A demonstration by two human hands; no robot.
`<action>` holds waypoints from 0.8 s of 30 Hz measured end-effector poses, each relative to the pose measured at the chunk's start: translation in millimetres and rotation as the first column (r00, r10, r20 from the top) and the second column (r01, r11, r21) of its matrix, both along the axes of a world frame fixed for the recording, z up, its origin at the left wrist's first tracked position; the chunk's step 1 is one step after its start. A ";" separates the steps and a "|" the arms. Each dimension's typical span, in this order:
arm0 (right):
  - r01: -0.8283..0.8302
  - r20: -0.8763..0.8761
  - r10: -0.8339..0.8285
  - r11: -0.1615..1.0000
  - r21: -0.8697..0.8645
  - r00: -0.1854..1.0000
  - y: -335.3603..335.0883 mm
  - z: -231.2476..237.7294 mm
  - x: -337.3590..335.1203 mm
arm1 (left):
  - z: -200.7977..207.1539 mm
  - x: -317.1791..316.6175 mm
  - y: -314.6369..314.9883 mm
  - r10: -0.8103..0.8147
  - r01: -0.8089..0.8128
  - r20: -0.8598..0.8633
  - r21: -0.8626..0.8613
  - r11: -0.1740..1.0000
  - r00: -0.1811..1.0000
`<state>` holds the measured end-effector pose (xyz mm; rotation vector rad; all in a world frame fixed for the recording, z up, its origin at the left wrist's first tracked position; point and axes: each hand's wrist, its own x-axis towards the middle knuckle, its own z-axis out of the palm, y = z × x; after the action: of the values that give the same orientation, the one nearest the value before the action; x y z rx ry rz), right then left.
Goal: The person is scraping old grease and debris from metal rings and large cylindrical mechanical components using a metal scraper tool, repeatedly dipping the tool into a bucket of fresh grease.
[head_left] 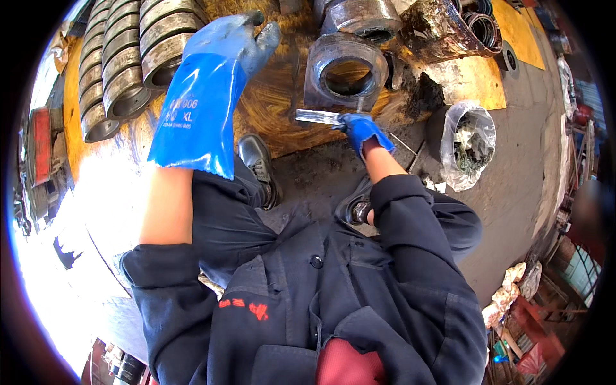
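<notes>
My left hand (pixel 237 38), in a long blue rubber glove, is raised over the oily board near the ribbed metal cylinders (pixel 168 38). Its thumb stands apart from the bent fingers, and nothing shows between them. A shorter blue glove covers my right hand (pixel 363 131), which is closed around a flat, silvery, brush-like tool (pixel 319 117). The tool points left, just below the near edge of a dark, greasy metal block with a round bore (pixel 346 74). Behind it lies a similar bored metal part (pixel 362 18).
A grimy metal bucket (pixel 443 32) lies tipped at the far right, with coiled rings (pixel 482 31) at its mouth. A bin with a clear plastic liner (pixel 473 125) stands on the floor to the right. The oil-smeared board (pixel 289 138) ends above my shoes (pixel 256 163).
</notes>
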<state>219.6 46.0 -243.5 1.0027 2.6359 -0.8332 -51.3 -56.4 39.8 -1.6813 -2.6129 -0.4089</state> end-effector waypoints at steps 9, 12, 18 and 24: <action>0.688 0.298 -0.802 0.183 -0.702 0.518 30.6 25.9 35.6 | 1.3 -4.4 -10.9 0.009 -0.008 0.008 -0.010 1.000 1.000; 0.732 0.246 -0.807 0.300 -0.611 0.536 48.5 -23.5 77.2 | 9.0 -1.5 -4.4 -0.026 0.026 0.018 0.000 1.000 1.000; 0.080 -0.076 -0.086 0.993 -0.082 0.993 -13.9 -8.8 -4.9 | 10.7 -4.9 -12.1 -0.014 0.015 0.024 -0.024 1.000 1.000; 0.300 -0.182 -0.507 0.723 -0.622 0.843 -6.5 -12.5 13.8 | 12.0 -6.4 -15.0 -0.006 0.008 0.039 -0.043 0.999 0.999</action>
<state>233.4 39.6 -256.0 1.3653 2.1411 -1.9277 -57.7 -71.4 51.9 -1.7130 -2.6622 -0.3922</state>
